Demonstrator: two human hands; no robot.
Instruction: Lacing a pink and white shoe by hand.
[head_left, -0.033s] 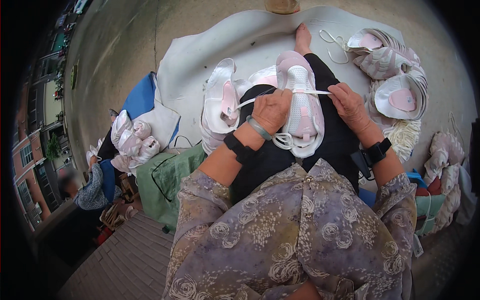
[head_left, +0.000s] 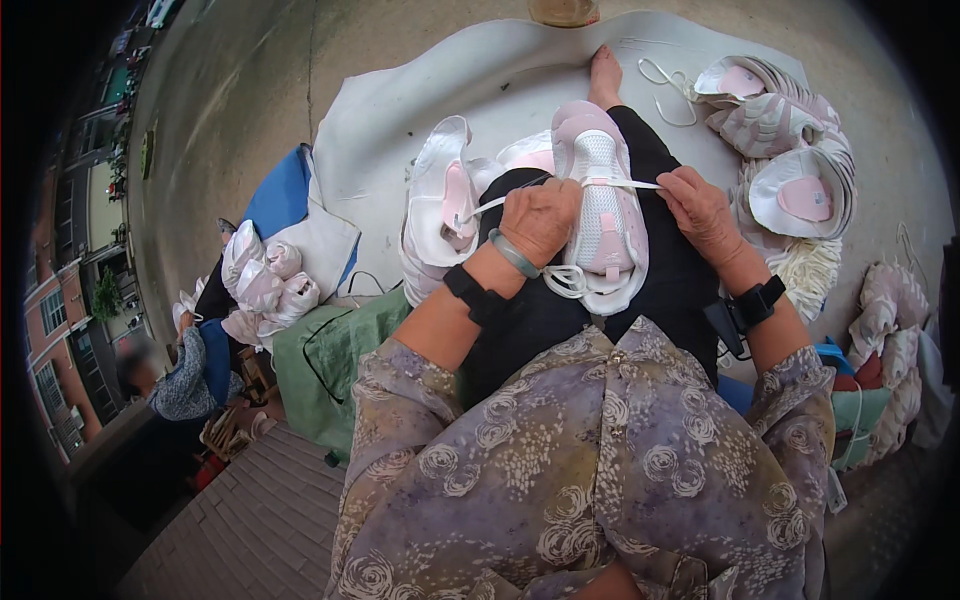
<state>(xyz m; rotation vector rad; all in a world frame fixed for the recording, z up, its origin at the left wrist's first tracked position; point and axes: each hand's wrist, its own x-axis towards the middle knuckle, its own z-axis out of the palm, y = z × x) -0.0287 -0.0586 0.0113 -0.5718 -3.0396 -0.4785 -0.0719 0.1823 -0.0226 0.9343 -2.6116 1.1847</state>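
Note:
A pink and white shoe upper (head_left: 603, 220) lies lengthwise across my thighs, its pink toe pointing away from me. A white shoelace (head_left: 632, 184) runs taut across it near the toe. My left hand (head_left: 543, 215) is closed on the lace at the upper's left side. My right hand (head_left: 697, 208) pinches the lace's other end to the right. A loop of white lace (head_left: 566, 281) hangs by the upper's near end, below my left wrist. Left of my left hand stand more pink and white uppers (head_left: 440, 215), nested together.
Stacked uppers (head_left: 803, 190) lie at the right on the white sheet (head_left: 400, 110), beside a bundle of white laces (head_left: 806, 275). A green sack (head_left: 335, 370) is at my left. Further left a person (head_left: 190, 375) sits near piled uppers (head_left: 265, 275).
My left hand has shifted very slightly left, with the lace still stretched between both hands. The rest looks the same.

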